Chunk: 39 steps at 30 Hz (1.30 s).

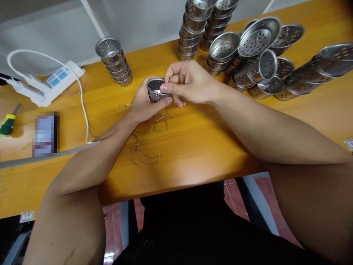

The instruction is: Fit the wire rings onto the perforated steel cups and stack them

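While the left hand [143, 105] cups a small perforated steel cup [154, 89] from below, fingers wrapped around its side, the right hand [186, 82] pinches at the cup's rim with thumb and forefinger closed together; whether a wire sits in that pinch cannot be told. The cup hangs just above the orange table [198, 147], tilted so its open mouth faces the camera. Beneath and just in front of the hands lie loose curved wire handles [146, 156], scattered on the wood. Behind the left hand stands a short stack of cups [116, 62]; behind the right, taller stacks [193, 29] and a toppled heap of strainer baskets [261, 59]. Far left sit a white power strip [59, 79] and a screwdriver [9, 121].
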Motion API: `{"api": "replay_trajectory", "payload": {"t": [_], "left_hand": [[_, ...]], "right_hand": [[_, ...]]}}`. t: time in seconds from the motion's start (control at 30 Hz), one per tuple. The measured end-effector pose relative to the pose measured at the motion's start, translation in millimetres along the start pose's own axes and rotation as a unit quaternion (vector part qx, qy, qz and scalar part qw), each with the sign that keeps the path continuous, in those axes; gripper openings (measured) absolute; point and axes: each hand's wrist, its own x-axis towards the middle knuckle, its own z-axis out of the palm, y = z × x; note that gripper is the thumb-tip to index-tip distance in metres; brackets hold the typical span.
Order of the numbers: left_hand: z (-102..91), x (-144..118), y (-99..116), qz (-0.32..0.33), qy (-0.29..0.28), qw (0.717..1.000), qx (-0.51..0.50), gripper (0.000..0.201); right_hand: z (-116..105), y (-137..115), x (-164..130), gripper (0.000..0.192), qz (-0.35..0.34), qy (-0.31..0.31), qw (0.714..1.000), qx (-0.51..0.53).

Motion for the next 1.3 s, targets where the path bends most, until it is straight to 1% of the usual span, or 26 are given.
{"api": "replay_trajectory", "payload": {"t": [0.1, 0.2, 0.3, 0.4, 0.47, 0.5, 0.57, 0.63, 0.7, 0.8, 0.9, 0.97, 1.07, 1.17, 1.2, 1.23, 1.3], "left_hand": [[0.5, 0.3, 8.4, -0.003, 0.010, 1.000, 0.000, 0.069], [1.1, 0.4, 10.4, -0.011, 0.017, 1.000, 0.001, 0.071], [1.3, -0.2, 7.8, -0.014, 0.021, 1.000, 0.002, 0.072], [1.5, -1.5, 2.7, 0.005, 0.023, 1.000, -0.002, 0.075], [1.7, -1.7, -2.1, 0.006, 0.026, 1.000, 0.000, 0.076], [1.8, -1.3, -5.2, 0.002, 0.029, 1.000, 0.006, 0.077], [1.3, 0.7, -12.7, 0.002, 0.041, 0.999, 0.019, 0.078], [0.0, 3.9, -20.3, 0.023, 0.065, 0.997, 0.022, 0.080], [-1.9, 7.5, -25.4, 0.039, 0.084, 0.996, 0.019, 0.080], [-3.6, 11.5, -24.7, 0.025, 0.096, 0.995, 0.019, 0.074], [-2.9, 12.2, -18.6, 0.000, 0.108, 0.994, 0.012, 0.070], [-1.9, 11.6, -16.2, 0.000, 0.113, 0.994, 0.010, 0.071], [-2.0, 11.0, -18.1, 0.005, 0.121, 0.993, 0.013, 0.071], [-4.0, 10.7, -26.7, -0.003, 0.117, 0.993, 0.020, 0.071], [-4.6, 10.4, -30.9, 0.007, 0.111, 0.994, 0.020, 0.074], [-4.9, 9.9, -35.3, 0.030, 0.107, 0.994, 0.015, 0.078], [-4.8, 8.6, -43.6, 0.095, 0.109, 0.989, -0.002, 0.089]], "right_hand": [[1.0, -1.1, 0.3, 0.070, -0.005, 0.001, 1.000, -0.005], [1.9, -1.5, 0.4, 0.070, -0.010, 0.002, 1.000, -0.005], [2.0, 0.1, 0.5, 0.069, -0.014, 0.003, 1.000, -0.008], [0.8, 4.1, 0.9, 0.071, -0.023, -0.002, 1.000, -0.015], [-0.7, 7.2, 1.6, 0.071, -0.037, -0.002, 0.999, -0.030], [-1.6, 8.4, 2.0, 0.071, -0.049, 0.008, 0.998, -0.043], [-3.6, 10.1, 2.5, 0.071, -0.080, 0.056, 0.992, -0.084], [-5.6, 10.9, 2.4, 0.072, -0.113, 0.114, 0.977, -0.139], [-7.0, 11.3, 1.1, 0.071, -0.132, 0.142, 0.961, -0.196], [-7.3, 12.8, -1.7, 0.069, -0.149, 0.135, 0.948, -0.246], [-6.4, 15.8, -3.3, 0.073, -0.173, 0.118, 0.942, -0.263], [-6.5, 18.2, -3.0, 0.073, -0.181, 0.106, 0.939, -0.273], [-7.9, 20.8, -2.0, 0.064, -0.189, 0.093, 0.935, -0.286], [-8.5, 22.1, -2.2, 0.052, -0.196, 0.085, 0.930, -0.299], [-8.2, 22.6, -2.4, 0.049, -0.197, 0.084, 0.929, -0.302], [-7.7, 23.3, -2.6, 0.046, -0.197, 0.084, 0.928, -0.305], [-6.3, 25.2, -2.6, 0.042, -0.197, 0.084, 0.928, -0.306]]}}
